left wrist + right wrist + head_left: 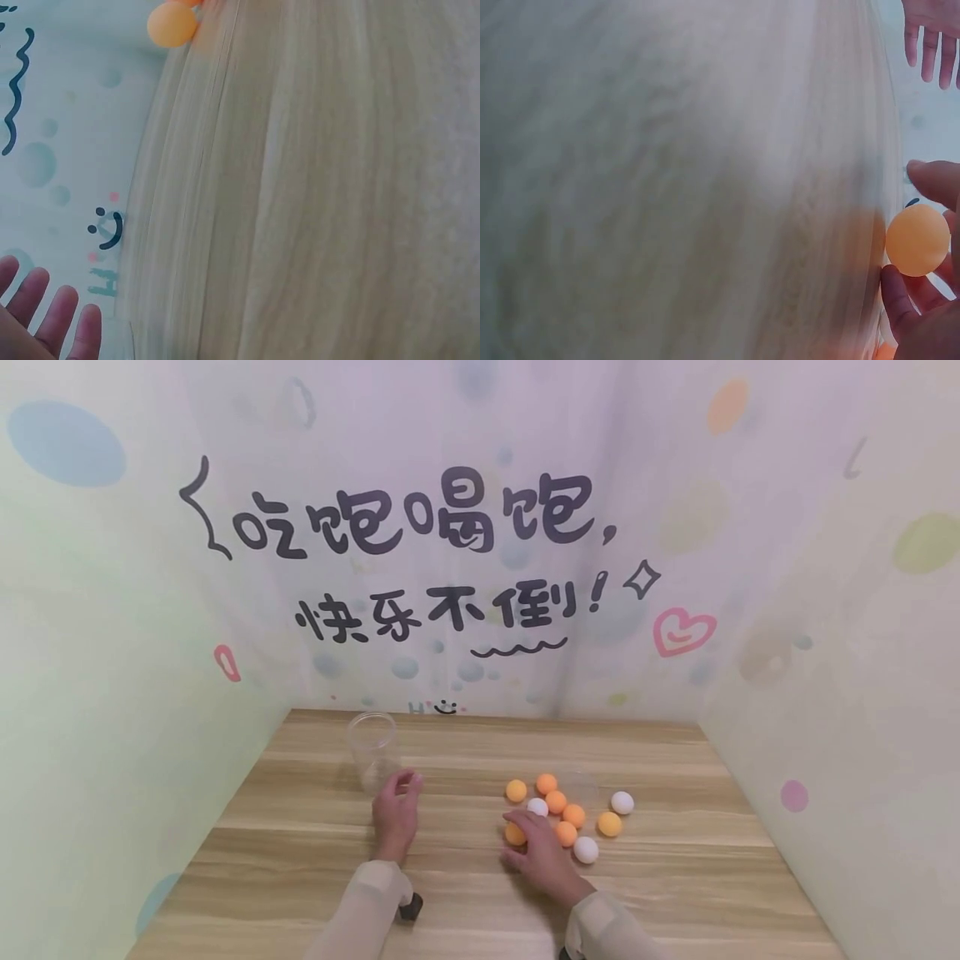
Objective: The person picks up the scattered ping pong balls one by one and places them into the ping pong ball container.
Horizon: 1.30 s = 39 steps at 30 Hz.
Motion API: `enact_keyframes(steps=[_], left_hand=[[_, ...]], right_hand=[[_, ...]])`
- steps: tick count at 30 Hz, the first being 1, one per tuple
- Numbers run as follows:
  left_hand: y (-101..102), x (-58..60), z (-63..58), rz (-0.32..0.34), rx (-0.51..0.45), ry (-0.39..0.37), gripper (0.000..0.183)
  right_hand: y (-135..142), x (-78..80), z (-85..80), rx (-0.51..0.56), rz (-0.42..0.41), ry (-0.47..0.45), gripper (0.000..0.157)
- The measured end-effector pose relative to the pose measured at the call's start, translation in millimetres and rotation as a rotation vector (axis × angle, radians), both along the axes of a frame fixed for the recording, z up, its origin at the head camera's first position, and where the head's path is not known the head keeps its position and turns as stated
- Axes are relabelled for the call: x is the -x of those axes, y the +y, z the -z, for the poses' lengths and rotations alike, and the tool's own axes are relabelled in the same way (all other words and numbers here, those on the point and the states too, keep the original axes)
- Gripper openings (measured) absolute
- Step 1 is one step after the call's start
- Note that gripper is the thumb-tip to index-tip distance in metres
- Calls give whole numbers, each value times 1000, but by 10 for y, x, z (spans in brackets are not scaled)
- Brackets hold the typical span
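Observation:
In the head view a clear plastic jar (372, 732) stands upright at the left. My left hand (396, 814) is beside its lower right side, fingers loosely bent and holding nothing; that hand's fingers (56, 319) are spread in the left wrist view. At the right, my right hand (546, 858) reaches over an orange ball (514, 834), which looks like a table tennis ball. In the right wrist view the ball (917, 240) is between thumb and fingers, a fingertip at its side, while the thumb (932, 180) stands apart from it.
Several loose orange balls (573, 816) and white balls (586, 850) lie around the right hand. A round transparent piece (581, 787) is on the wood-grain table (465, 893) behind them. Printed curtain-like walls (450, 677) enclose the table at the back and sides.

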<state>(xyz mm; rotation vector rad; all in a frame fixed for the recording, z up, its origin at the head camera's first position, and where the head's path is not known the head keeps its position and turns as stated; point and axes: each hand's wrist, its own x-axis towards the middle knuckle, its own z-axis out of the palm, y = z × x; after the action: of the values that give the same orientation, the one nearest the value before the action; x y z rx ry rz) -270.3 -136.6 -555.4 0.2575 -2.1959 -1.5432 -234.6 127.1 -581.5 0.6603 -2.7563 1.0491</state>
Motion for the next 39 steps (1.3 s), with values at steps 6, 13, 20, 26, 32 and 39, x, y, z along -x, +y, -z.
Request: enact_keyframes(steps=[6, 13, 20, 26, 32, 39], left_hand=[[-20, 18, -2, -74, -28, 40, 38], [-42, 21, -9, -139, -39, 126, 44], [-85, 61, 22, -199, -54, 161, 48], [-109, 75, 36, -249, -70, 191, 52], [-123, 69, 13, -296, -76, 191, 58], [-138, 68, -16, -346, -69, 197, 60]], right_hand=[[5, 9, 17, -1, 12, -4, 54], [1, 13, 17, -8, 14, -1, 53], [9, 10, 15, -27, 24, -28, 53], [14, 20, 34, -19, 29, -13, 52], [21, 36, 47, -24, 15, 16, 50], [40, 43, 57, -26, 11, 8, 52]])
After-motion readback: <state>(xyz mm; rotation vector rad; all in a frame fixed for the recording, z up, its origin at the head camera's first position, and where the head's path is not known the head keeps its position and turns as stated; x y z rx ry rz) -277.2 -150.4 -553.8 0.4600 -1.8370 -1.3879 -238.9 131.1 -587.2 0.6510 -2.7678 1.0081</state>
